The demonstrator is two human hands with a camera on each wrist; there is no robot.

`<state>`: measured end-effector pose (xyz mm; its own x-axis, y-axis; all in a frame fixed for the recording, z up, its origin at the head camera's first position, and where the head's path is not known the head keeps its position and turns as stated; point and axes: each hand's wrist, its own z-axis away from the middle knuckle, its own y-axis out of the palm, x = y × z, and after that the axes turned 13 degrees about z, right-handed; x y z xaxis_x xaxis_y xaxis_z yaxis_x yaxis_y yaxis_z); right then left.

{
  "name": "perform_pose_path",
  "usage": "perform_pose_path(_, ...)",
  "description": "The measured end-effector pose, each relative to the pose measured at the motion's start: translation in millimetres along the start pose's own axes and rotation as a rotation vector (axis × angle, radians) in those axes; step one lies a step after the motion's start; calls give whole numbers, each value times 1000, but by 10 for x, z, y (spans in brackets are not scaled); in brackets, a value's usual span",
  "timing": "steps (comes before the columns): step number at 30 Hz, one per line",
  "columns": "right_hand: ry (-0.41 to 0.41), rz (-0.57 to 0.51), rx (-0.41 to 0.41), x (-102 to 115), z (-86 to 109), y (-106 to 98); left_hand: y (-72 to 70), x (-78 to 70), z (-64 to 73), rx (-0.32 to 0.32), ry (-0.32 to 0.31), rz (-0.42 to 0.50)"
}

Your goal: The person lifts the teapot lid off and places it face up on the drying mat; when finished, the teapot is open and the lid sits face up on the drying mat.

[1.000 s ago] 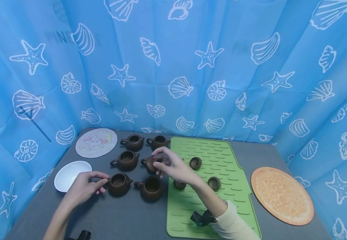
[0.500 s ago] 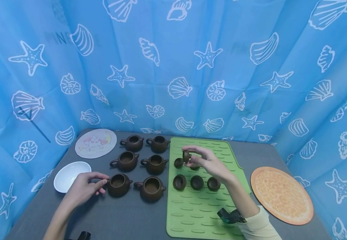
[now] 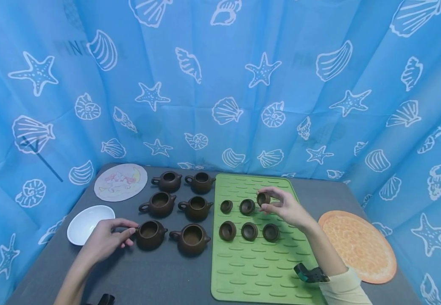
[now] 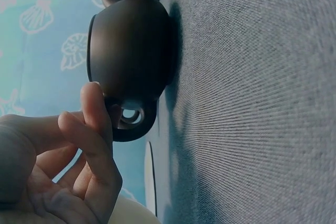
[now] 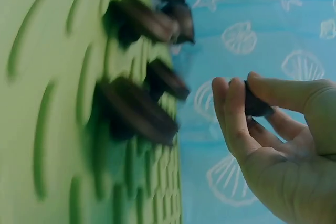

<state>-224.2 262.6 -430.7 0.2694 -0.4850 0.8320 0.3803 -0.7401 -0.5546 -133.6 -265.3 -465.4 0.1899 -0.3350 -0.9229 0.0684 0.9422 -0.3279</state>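
Note:
My left hand (image 3: pixel 107 238) pinches the handle of a dark brown lidless teapot (image 3: pixel 150 242) at the front left of the group. In the left wrist view, thumb and fingers meet on top of the loop handle (image 4: pixel 137 131), and the teapot stands upright on the cloth. Between thumb and fingertips, my right hand (image 3: pixel 288 208) holds a small brown teapot lid (image 3: pixel 263 199), its hollow side facing the head camera. This lid is above the back part of the green mat (image 3: pixel 239 271). Several other lids (image 3: pixel 249 231) lie hollow side up on the mat in two rows.
Several more open teapots (image 3: pixel 191 240) stand in two columns left of the mat. A white bowl (image 3: pixel 90 224) and a round picture mat (image 3: pixel 121 182) are at the left. On the right lies a pizza-print round mat (image 3: pixel 359 245). A blue shell-patterned curtain (image 3: pixel 220 84) closes off the back.
My right hand has lifted the lid off the middle right teapot and carried it rightward over the mat, turning it hollow side up. My left hand has stayed on its teapot's handle.

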Motion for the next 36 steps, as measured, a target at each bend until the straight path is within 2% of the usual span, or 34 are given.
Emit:
perform_pose_path(7, 89, 20, 44, -267, -4, -39, -10, 12, 2, -13, -22, -4)
perform_pose_path(13, 71, 109, 51, -418, 2, -26, -2, 15, 9, -17, -30, 5)
perform_pose_path(26, 71, 244, 76, -451, -19, 14, 15, 7, -11, -5, -15, -1)
perform_pose_path(31, 71, 239, 77, -451, -2, 14, 11, -5, -14, 20, 17, -27)
perform_pose_path(36, 73, 216, 83, -433, 9, -5, -35, -17, 4, 75, 56, -52)
